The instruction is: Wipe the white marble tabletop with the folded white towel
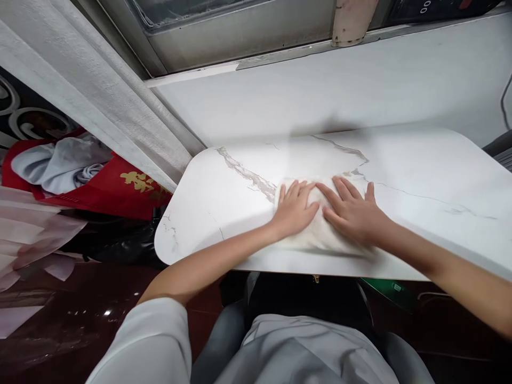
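A cream-white cloth (pixel 320 234) lies folded or bunched near the front edge of a white marble-patterned table (pixel 224 208). My left hand (pixel 295 209) rests flat on the cloth's left part, fingers stretched forward. On its right part lies my right hand (pixel 352 210), palm down with the fingers spread and the thumb pointing toward my left hand. Both palms cover some of the cloth, and its lower right edge is blurred.
A white wall panel (pixel 280 101) rises behind the table, below a window frame (pixel 240 37). At the left hangs a pale curtain (pixel 100 90), beside a red bag (pixel 108 186) with grey fabric (pixel 60 162) in it. A dark cable (pixel 504 104) runs at the far right.
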{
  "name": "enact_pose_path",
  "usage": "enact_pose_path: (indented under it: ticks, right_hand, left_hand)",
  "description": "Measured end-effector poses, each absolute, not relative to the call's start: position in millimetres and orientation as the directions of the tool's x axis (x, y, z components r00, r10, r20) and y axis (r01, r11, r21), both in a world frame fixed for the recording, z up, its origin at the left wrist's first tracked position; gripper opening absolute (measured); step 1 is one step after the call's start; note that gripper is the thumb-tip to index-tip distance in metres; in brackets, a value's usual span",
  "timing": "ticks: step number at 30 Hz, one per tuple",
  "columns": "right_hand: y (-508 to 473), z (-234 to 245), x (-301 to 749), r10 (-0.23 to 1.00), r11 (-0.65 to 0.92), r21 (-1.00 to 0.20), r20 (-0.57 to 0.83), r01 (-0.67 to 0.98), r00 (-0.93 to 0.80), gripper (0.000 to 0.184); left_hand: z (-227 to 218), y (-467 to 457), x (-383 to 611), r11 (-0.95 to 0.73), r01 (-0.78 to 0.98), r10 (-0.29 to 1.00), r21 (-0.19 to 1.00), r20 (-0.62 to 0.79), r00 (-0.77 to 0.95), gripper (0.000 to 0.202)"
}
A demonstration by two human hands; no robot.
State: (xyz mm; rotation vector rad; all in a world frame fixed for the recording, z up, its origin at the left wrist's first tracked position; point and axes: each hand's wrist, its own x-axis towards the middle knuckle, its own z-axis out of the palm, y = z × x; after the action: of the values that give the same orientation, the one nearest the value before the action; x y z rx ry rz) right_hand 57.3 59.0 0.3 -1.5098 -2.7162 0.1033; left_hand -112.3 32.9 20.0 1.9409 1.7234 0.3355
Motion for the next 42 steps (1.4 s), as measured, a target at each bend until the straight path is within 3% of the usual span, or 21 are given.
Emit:
enact_pose_path:
  ticks: [7, 14, 21, 28, 36, 42]
  right_hand:
    - [170, -4, 35, 0.863, 0.504, -0.088, 0.097, 0.859, -0.496, 0.061]
    - [235, -3, 30, 0.876, 0.477, -0.2, 0.182, 0.856, -0.446, 0.06]
    - [254, -13, 35, 0.876, 0.459, -0.215, 0.27, 0.862, -0.399, 0.059]
    - [234, -12, 51, 0.869, 0.475, -0.149, 0.238, 0.867, -0.434, 0.06]
    - [173, -10, 93, 0.846, 0.518, -0.148, 0.233, 0.842, -0.48, 0.061]
    - [95, -10, 128, 0.852, 0.493, -0.082, 0.249, 0.866, -0.461, 0.061]
  left_hand:
    - [2, 142, -115, -0.096, 0.889, 0.994, 0.448, 0.093, 0.061, 0.046]
    - [-2, 201, -111, -0.051, 0.918, 0.978, 0.394, 0.205, -0.034, 0.046]
    - [-1, 213, -103, -0.014, 0.931, 0.973, 0.365, 0.218, -0.07, 0.046]
    - [-1, 194, -90, -0.013, 0.951, 0.983, 0.309, 0.18, -0.045, 0.049]
    - [0, 135, -55, -0.034, 0.924, 0.989, 0.38, 0.144, -0.023, 0.054]
    - [1, 65, -29, -0.157, 0.902, 0.984, 0.403, 0.14, 0.109, 0.057]
